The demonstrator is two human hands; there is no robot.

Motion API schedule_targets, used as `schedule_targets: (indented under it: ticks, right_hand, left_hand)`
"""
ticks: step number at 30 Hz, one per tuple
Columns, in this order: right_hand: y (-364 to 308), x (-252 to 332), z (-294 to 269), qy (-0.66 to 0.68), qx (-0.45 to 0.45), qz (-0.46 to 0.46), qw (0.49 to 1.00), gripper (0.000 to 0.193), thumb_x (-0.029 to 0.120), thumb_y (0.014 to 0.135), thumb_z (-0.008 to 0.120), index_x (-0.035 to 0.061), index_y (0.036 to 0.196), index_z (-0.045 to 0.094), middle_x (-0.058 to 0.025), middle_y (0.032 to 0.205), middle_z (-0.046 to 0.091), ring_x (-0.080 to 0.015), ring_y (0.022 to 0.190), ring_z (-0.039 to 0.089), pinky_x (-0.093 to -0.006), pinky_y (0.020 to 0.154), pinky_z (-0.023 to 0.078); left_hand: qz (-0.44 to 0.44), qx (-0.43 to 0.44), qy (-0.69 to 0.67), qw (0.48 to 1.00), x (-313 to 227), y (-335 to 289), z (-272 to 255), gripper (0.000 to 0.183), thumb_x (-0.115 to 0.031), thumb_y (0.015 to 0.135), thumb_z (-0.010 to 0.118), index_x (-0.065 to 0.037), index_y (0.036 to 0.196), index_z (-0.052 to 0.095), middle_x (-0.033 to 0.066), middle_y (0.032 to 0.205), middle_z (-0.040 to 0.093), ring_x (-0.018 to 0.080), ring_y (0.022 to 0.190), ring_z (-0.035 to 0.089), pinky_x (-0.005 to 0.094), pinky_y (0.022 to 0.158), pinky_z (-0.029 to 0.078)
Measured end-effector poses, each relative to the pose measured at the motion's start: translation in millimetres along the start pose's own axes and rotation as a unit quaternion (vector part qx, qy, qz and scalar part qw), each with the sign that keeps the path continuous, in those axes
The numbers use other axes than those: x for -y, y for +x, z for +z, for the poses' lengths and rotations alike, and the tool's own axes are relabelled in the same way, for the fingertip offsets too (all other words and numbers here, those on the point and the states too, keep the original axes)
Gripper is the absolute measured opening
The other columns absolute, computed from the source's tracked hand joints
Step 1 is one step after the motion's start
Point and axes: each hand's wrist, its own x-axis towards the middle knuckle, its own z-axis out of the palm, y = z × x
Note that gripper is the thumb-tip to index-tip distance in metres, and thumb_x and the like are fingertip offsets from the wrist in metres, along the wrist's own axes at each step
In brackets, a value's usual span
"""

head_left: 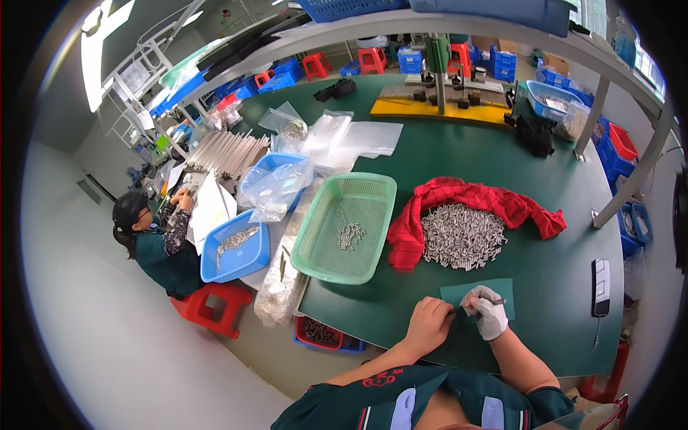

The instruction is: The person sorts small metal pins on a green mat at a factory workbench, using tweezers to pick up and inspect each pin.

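A dark green table (552, 287) with a curved edge spreads across the view, and a co-worker (161, 247) sits at its left, beyond a blue tub (251, 261). On it, a red checked cloth (448, 192) lies bunched around the far side of a heap of short metal cylinders (464, 236). Left of the cloth stands a mesh-sided light green basket (358, 204), with a small cluster of metal pieces (350, 236) on its floor. Nearer the person, a blue-green sheet (509, 290) lies flat, just below the heap. The left hand (430, 322) is bare and curled at the sheet's left edge; whether its fingertips grip anything, I cannot tell. The right hand (489, 312), in a white glove, is over the sheet, its fingers closed around a slim dark rod (500, 302), too small to identify further. A phone (600, 287) lies near the table's right edge.
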Motion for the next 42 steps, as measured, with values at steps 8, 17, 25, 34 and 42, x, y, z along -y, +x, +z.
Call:
schedule_targets:
  ticks: [8,17,25,34,42]
  right_hand:
    - [-11.0,1.8,3.6,-0.048,0.0,0.032,0.998,0.013,0.016,0.085,0.058,0.003,0.082,0.057,-0.0039,0.076,0.058,-0.0095,0.065,0.049,-0.0233,0.06,0.04]
    - [-9.5,11.0,13.3,-0.063,-0.026,0.043,0.997,0.018,0.021,0.081,0.06,0.0037,0.08,0.055,-0.0055,0.079,0.054,-0.0083,0.062,0.043,-0.0216,0.057,0.033]
    - [-13.1,6.1,13.3,-0.093,0.007,0.028,0.995,0.017,0.02,0.084,0.059,0.004,0.082,0.055,-0.0033,0.079,0.055,-0.0083,0.066,0.045,-0.0222,0.06,0.037]
    - [-13.9,7.9,14.1,-0.108,0.007,0.017,0.994,0.015,0.018,0.086,0.058,0.0031,0.082,0.055,-0.0019,0.076,0.056,-0.0079,0.065,0.046,-0.0228,0.06,0.038]
    - [-11.3,8.4,19.4,-0.137,0.02,0.027,0.99,0.013,0.015,0.086,0.057,0.0022,0.082,0.055,-0.0023,0.077,0.055,-0.008,0.066,0.046,-0.0227,0.061,0.038]
  left_hand:
    - [-0.015,0.009,-0.018,1.0,-3.9,-2.9,-1.8,0.019,-0.004,0.069,0.069,-0.004,0.086,0.058,0.0087,0.085,0.058,0.0283,0.082,0.054,0.0377,0.074,0.042]
    - [-0.011,0.027,-0.026,0.999,-5.3,-1.4,-5.9,0.021,-0.002,0.067,0.069,-0.003,0.085,0.058,0.0089,0.084,0.057,0.028,0.081,0.054,0.0377,0.072,0.042]
    - [-0.007,0.021,-0.019,1.0,-6.9,-4.4,-5.0,0.021,-0.002,0.067,0.069,-0.004,0.086,0.059,0.0084,0.084,0.057,0.0274,0.081,0.054,0.0373,0.073,0.041]
    - [-0.007,0.028,-0.028,0.999,-7.3,-4.2,-6.4,0.021,-0.002,0.068,0.069,-0.003,0.086,0.059,0.0082,0.084,0.057,0.0273,0.082,0.053,0.0372,0.074,0.041]
    - [-0.004,0.045,-0.043,0.998,-3.2,-1.8,-6.0,0.021,-0.003,0.068,0.068,-0.003,0.088,0.059,0.0086,0.086,0.056,0.0268,0.083,0.052,0.0369,0.074,0.041]
